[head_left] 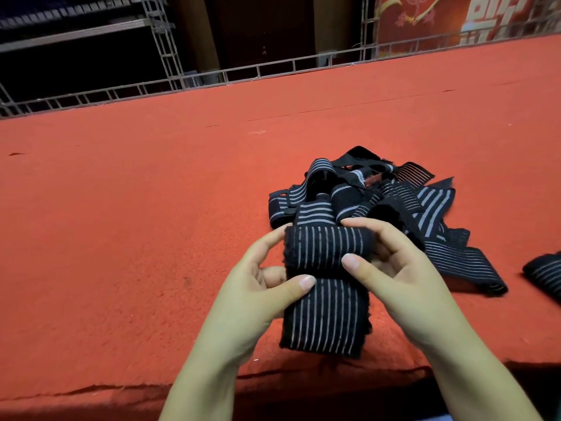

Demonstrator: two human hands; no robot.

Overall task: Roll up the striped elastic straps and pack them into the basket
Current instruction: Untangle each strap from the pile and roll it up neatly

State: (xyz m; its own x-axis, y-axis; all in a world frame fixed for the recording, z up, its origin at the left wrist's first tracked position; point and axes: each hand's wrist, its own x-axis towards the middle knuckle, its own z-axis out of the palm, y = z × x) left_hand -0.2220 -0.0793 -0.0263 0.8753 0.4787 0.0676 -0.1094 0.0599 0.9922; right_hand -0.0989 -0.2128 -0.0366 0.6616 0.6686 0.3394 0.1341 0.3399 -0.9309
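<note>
A black elastic strap with thin white stripes (326,314) lies toward me on the red cloth, its far end wound into a roll (328,247). My left hand (258,287) grips the roll's left end, thumb pressed on the strap just below it. My right hand (391,265) grips the right end, thumb on the front of the roll and fingers curled over its top. Behind the roll sits a tangled pile of more striped straps (394,202). No basket is in view.
The red cloth table (136,223) stretches wide to the left and back. A separate striped strap (546,275) lies at the right edge. A metal truss rail (212,77) runs along the table's far edge. The table's near edge is by my forearms.
</note>
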